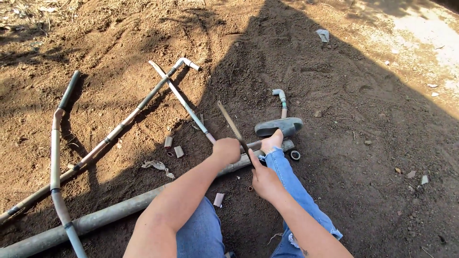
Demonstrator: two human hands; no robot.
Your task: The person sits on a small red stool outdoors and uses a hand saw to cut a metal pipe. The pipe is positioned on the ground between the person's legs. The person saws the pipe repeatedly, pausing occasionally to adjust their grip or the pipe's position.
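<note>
Your left hand [226, 150] grips the thin brown saw blade [231, 125], your right hand [264, 181] steadies the long grey pipe [119, 210]; a slip could cut your foot [272, 141].

I am outdoors on a plot of bare brown tilled soil [334, 86] in sunlight. Long grey plastic pipes with elbow joints [129, 117] and short cut pipe offcuts [173, 147] lie scattered: a rough open-air pipework site.
</note>
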